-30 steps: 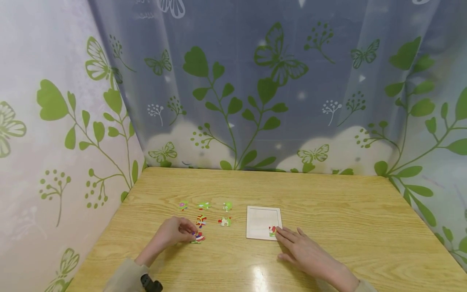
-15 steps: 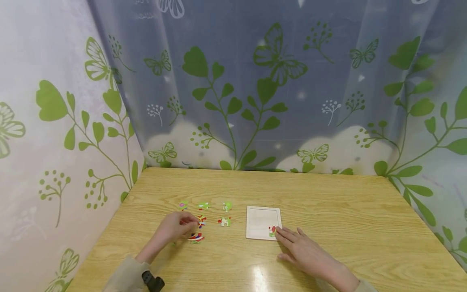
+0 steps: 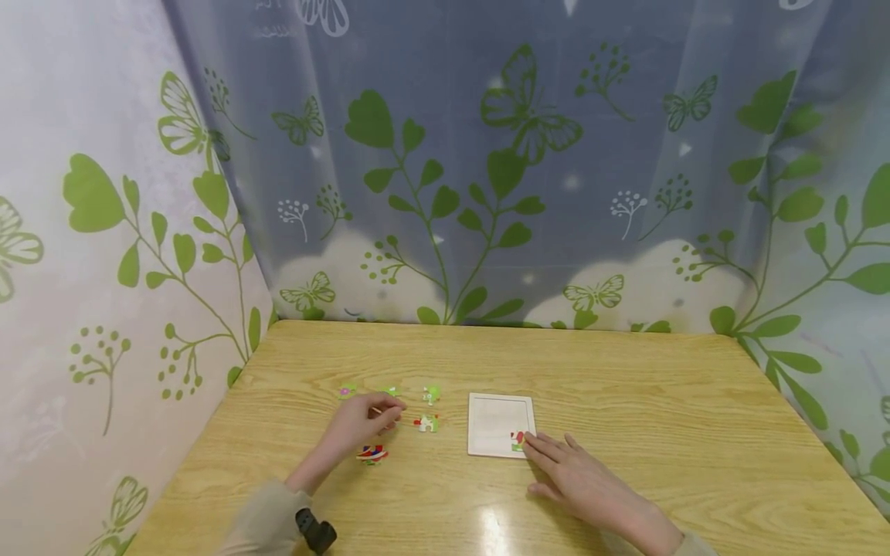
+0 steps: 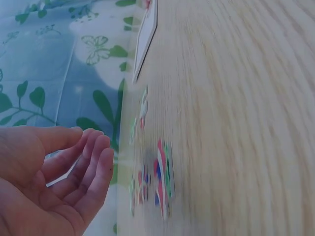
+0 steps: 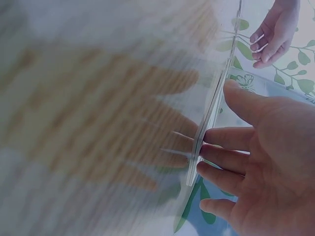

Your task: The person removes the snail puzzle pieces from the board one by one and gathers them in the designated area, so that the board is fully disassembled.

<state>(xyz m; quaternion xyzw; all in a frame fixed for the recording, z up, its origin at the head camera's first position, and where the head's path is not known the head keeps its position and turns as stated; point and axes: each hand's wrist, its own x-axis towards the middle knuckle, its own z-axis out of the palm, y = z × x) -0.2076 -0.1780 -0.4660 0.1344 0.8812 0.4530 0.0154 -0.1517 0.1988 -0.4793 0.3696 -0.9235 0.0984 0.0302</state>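
Note:
My left hand (image 3: 365, 421) hovers over the loose jigsaw pieces, its fingers loosely curled. Nothing shows between thumb and fingertips in the left wrist view. Just below it in the head view lies a red, white and blue piece (image 3: 372, 453); a red and blue piece (image 4: 141, 186) seen in the left wrist view is hidden under the hand in the head view. My right hand (image 3: 573, 471) lies with straight fingers at the right edge of a white square puzzle tray (image 3: 492, 423). One red, white and green piece (image 3: 518, 440) sits in the tray's lower right corner, beside those fingertips.
Beyond my left hand lie a pink-flowered piece (image 3: 345, 392) and a partly covered green piece (image 3: 391, 391). Between that hand and the tray are a green piece (image 3: 431, 394) and a red-tabbed piece (image 3: 426, 423). A leaf-printed curtain (image 3: 445, 193) borders the wooden table (image 3: 626, 378).
My left hand has moved right and away from me, from the red, white and blue piece to over the middle of the pieces. My right hand stays at the tray.

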